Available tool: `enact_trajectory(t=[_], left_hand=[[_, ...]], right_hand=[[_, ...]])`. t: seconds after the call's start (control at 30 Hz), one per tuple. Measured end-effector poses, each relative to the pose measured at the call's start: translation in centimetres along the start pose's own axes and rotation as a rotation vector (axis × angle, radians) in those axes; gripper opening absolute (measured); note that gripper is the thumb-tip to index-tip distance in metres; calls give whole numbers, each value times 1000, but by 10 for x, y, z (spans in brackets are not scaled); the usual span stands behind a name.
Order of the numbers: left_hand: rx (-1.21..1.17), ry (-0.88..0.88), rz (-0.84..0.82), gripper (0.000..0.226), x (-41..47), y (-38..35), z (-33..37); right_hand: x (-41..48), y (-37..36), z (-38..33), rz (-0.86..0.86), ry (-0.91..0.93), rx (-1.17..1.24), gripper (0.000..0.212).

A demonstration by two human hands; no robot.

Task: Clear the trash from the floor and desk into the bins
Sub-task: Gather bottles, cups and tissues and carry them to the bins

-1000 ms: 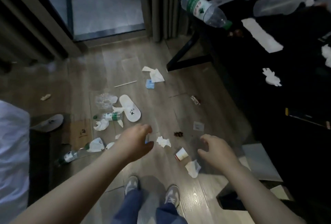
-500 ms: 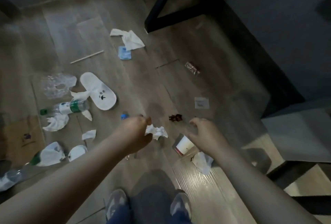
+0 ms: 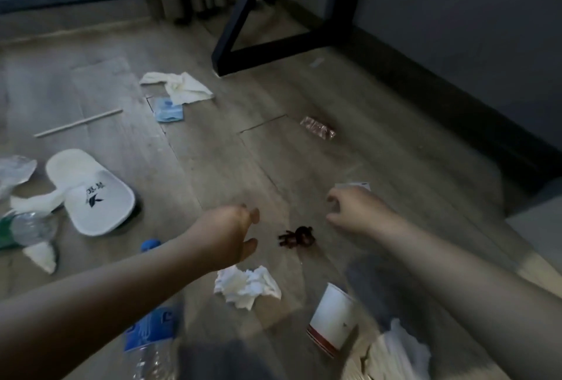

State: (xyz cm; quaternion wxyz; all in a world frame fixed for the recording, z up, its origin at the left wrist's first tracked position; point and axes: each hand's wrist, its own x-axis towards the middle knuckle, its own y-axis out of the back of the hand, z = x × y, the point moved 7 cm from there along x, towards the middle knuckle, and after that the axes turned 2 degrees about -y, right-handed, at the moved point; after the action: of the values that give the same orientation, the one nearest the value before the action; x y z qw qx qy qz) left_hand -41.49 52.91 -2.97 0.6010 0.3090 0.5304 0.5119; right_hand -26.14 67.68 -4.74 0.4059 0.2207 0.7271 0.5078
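Trash lies scattered on the wooden floor. My left hand [image 3: 228, 235] hovers empty, fingers loosely curved, just above a crumpled white tissue [image 3: 246, 287]. My right hand [image 3: 354, 212] hangs beside it, loosely curled and holding nothing, over a small white wrapper [image 3: 359, 185]. Between the two hands lies a dark red-brown scrap [image 3: 296, 236]. A paper cup [image 3: 333, 319] lies on its side near my right forearm. A blue-labelled plastic bottle [image 3: 152, 337] lies under my left forearm.
Farther off lie a white tissue [image 3: 179, 87], a blue packet [image 3: 168, 110], a reddish wrapper [image 3: 317, 132], a thin stick [image 3: 77, 122], a white slipper [image 3: 91, 192] and a green-labelled bottle [image 3: 24, 229]. The black desk leg [image 3: 240, 24] stands ahead, the dark wall base at right.
The view dropped closer to the floor. Both hands moved forward past the crumpled tissue and the cup, which now lie nearer me; the desk top went out of view.
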Motion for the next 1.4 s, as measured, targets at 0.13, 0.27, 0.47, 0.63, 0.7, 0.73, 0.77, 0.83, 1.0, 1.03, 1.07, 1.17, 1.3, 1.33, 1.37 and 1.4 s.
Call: enact_trajectory(t=[0.13, 0.27, 0.47, 0.63, 0.7, 0.73, 0.77, 0.83, 1.0, 1.03, 1.07, 1.17, 1.3, 1.33, 1.37, 1.4], left_hand=[[-53, 37, 43, 40, 8, 6, 4], [-29, 17, 35, 42, 12, -1, 7], [-6, 16, 10, 42, 10, -10, 2], [-9, 7, -6, 42, 16, -20, 1], [-13, 10, -7, 42, 23, -20, 0], [-19, 13, -5, 42, 27, -20, 0], [-26, 17, -1, 41, 30, -21, -1], [-25, 28, 3, 41, 35, -23, 0], [-33, 33, -24, 41, 45, -35, -3], [-35, 34, -29, 41, 46, -36, -4], [-39, 34, -33, 41, 48, -38, -5], [-41, 33, -46, 40, 48, -42, -5], [-21, 9, -60, 39, 43, -47, 0], [-14, 1, -59, 39, 41, -46, 0], [-9, -5, -60, 39, 39, -46, 1], [-6, -9, -64, 39, 35, -45, 1]], right_hand=[[1, 2, 25, 32, -91, 13, 35], [1, -13, 38, -31, -119, 19, 42], [8, -26, 57, -36, -135, 3, 56], [32, -37, 70, -29, -152, -55, 60], [43, -34, 75, 7, -161, -43, 56], [48, -35, 77, 12, -162, -26, 56], [52, -36, 78, 9, -158, -7, 58], [60, -41, 79, -2, -136, 14, 66], [78, -47, 83, -24, -57, 7, 80], [81, -47, 85, -31, -57, 11, 83], [82, -47, 88, -36, -68, 13, 84], [80, -47, 93, -21, -104, -26, 76], [65, -55, 95, -46, -123, -30, 55], [59, -55, 95, -39, -117, -24, 47], [51, -56, 94, -30, -115, -15, 38], [42, -58, 94, -21, -116, -3, 32]])
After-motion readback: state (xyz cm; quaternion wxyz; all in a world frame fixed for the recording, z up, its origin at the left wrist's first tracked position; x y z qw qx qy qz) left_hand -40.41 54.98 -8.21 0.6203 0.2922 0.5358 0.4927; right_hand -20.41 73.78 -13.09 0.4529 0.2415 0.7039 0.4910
